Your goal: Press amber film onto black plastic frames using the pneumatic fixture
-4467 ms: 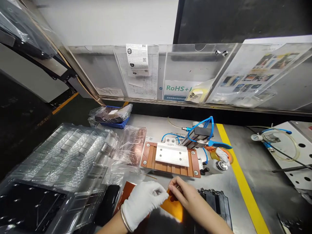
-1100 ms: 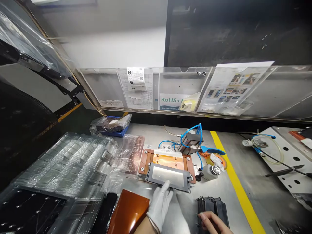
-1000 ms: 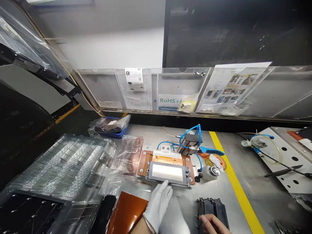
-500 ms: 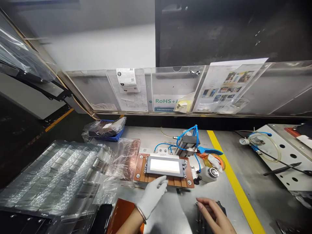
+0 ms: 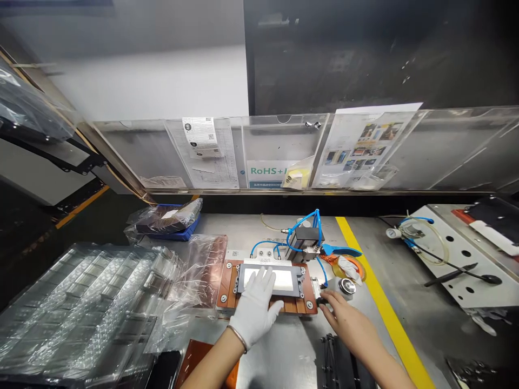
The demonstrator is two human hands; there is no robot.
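Gloved in white, my left hand (image 5: pixel 255 308) lies with fingers spread over the dark-framed panel (image 5: pixel 279 280), covering part of its bright white face. That panel sits in a copper-coloured fixture (image 5: pixel 310 306) with a screw at each corner. My bare right hand (image 5: pixel 344 316) has its fingertips closed on a small black knob (image 5: pixel 321 300) at the fixture's right side; the fingers partly hide it. Below the right hand, several black frame parts (image 5: pixel 330 356) lie on the bench.
Clear plastic trays (image 5: pixel 81 308) are stacked at left, beside a film-covered copper sheet (image 5: pixel 206 265). A pneumatic cylinder (image 5: pixel 306 237) with blue hoses stands behind the fixture. A metal-capped bottle (image 5: pixel 347 287) and an orange tape roll (image 5: pixel 360 267) are on the right, near yellow tape (image 5: pixel 379 292).
My left hand has moved up from the fixture's front edge onto the panel. My right hand has left the black frame parts and reached the knob. The view has shifted slightly.
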